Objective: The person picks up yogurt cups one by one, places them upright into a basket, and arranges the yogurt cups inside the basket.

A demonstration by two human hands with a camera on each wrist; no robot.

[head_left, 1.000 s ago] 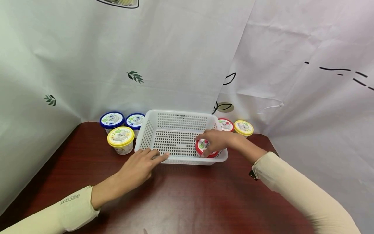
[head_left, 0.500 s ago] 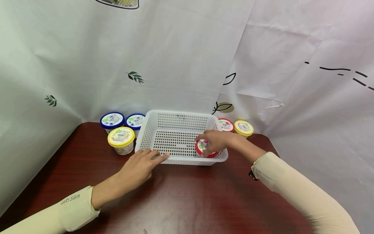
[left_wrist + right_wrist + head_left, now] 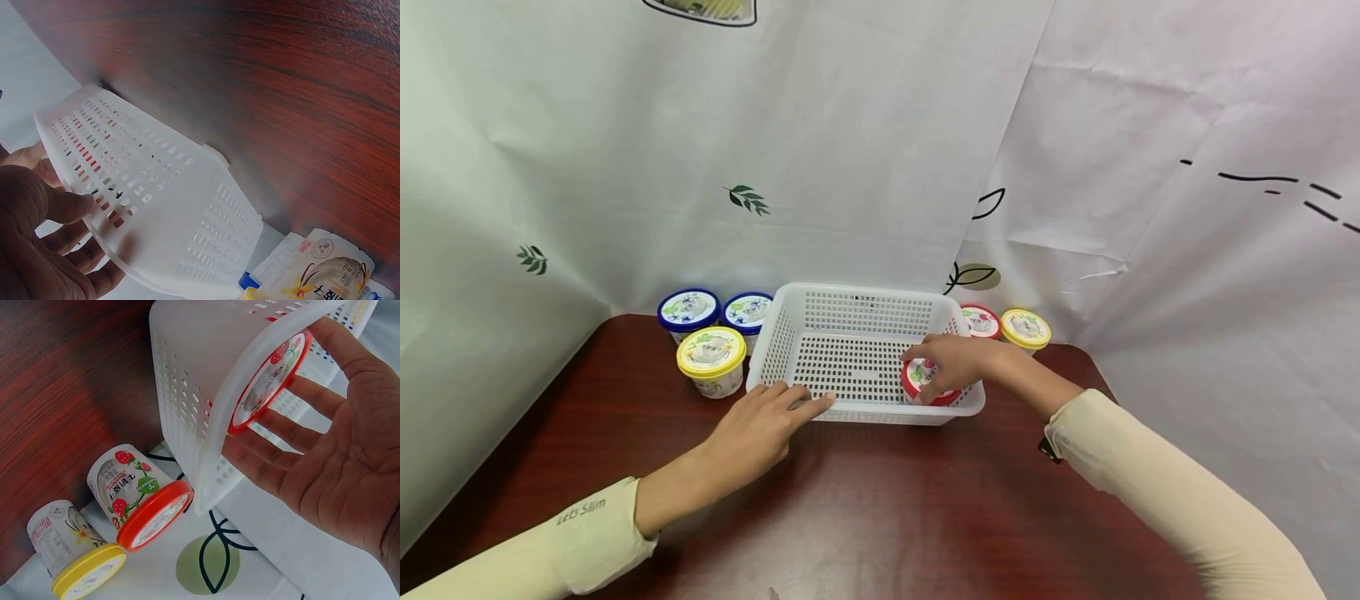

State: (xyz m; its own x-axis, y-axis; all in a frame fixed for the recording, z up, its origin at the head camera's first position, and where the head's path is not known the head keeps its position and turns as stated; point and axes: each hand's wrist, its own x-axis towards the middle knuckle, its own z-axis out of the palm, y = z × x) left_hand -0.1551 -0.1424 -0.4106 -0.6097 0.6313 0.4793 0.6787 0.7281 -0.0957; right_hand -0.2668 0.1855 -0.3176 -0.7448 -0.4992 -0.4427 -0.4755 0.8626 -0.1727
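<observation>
A white plastic basket [image 3: 865,408] with perforated walls stands on the dark red table. My left hand [image 3: 760,427] is at its near left rim; in the left wrist view the thumb [image 3: 70,206] lies against the outer wall and the fingers go over the rim. Inside the basket's near right corner sits a red-lidded tub [image 3: 917,375] with a strawberry print. My right hand [image 3: 955,365] grips this tub from above, thumb on the near side and fingers spread round the lid [image 3: 272,381]. The hand covers part of the lid.
Left of the basket stand two blue-lidded tubs [image 3: 688,308] and a yellow-lidded tub [image 3: 711,354]. To its right are another red-lidded tub [image 3: 981,320] and a yellow-lidded tub [image 3: 1026,328]. A white printed cloth [image 3: 865,167] hangs behind the table.
</observation>
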